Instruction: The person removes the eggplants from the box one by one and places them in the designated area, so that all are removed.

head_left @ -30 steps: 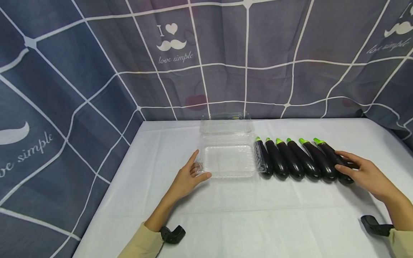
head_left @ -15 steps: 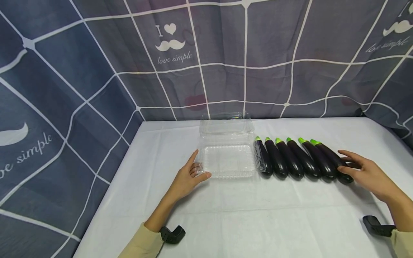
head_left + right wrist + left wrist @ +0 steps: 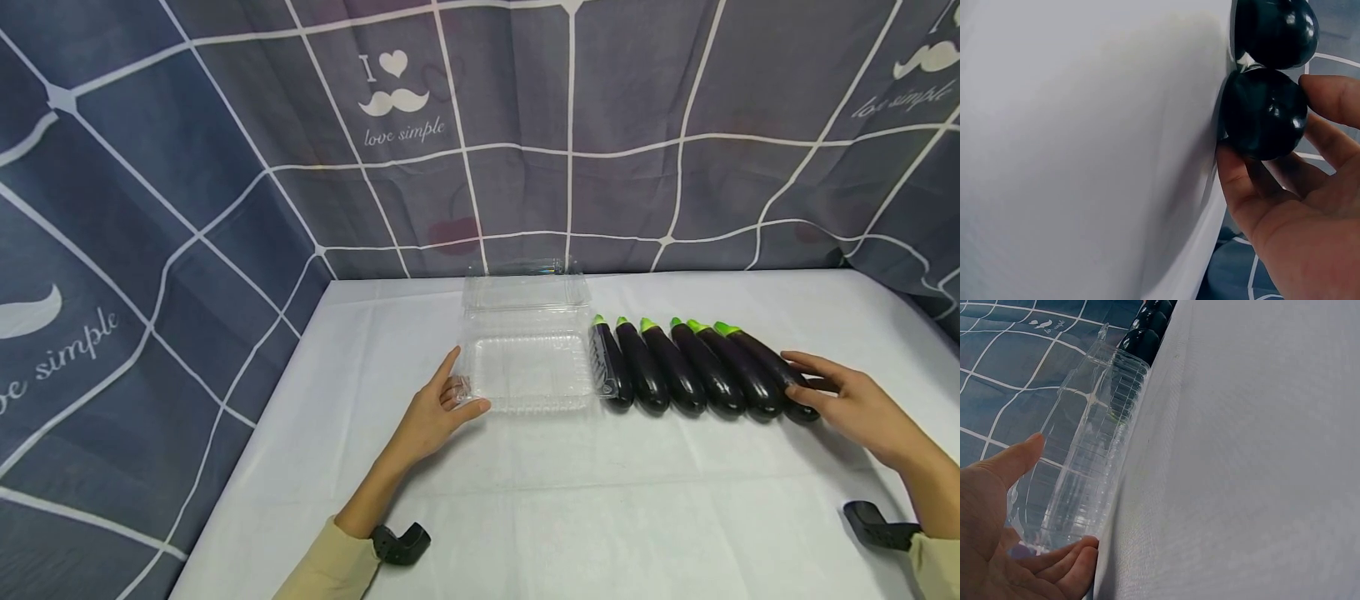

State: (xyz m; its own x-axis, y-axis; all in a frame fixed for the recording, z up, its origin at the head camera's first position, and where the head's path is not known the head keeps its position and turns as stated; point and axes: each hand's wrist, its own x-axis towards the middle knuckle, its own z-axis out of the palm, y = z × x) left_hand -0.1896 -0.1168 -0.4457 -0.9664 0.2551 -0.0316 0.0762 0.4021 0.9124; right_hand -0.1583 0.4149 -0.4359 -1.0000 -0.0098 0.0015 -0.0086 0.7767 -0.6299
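Observation:
My left hand point(image 3: 435, 421) rests at the near left corner of a clear plastic clamshell container point(image 3: 534, 372). Its index finger lies along the left side, with the thumb spread toward the front edge. In the left wrist view, my lower fingers point(image 3: 1079, 559) touch the container's base. On the right, my right hand point(image 3: 855, 404) rests against the rightmost eggplant point(image 3: 765, 358), thumb over its top and fingers down its outer side. The right wrist view shows that eggplant's rounded end point(image 3: 1266, 115) between thumb and fingers. Several dark glossy eggplants point(image 3: 682, 375) lie in a slanted row.
The container's lid point(image 3: 527, 293) stands folded back near the table's far edge. The leftmost eggplant point(image 3: 613, 367) lies right at the container's right side. A white cloth covers the table point(image 3: 585, 517). Grey-blue checked curtains point(image 3: 622, 92) hang behind and at the sides.
The rightmost eggplant's green stem end has swung left, closer to its neighbour, whose stem also shifted slightly left. My right hand's fingers have moved a little; my left hand stays put.

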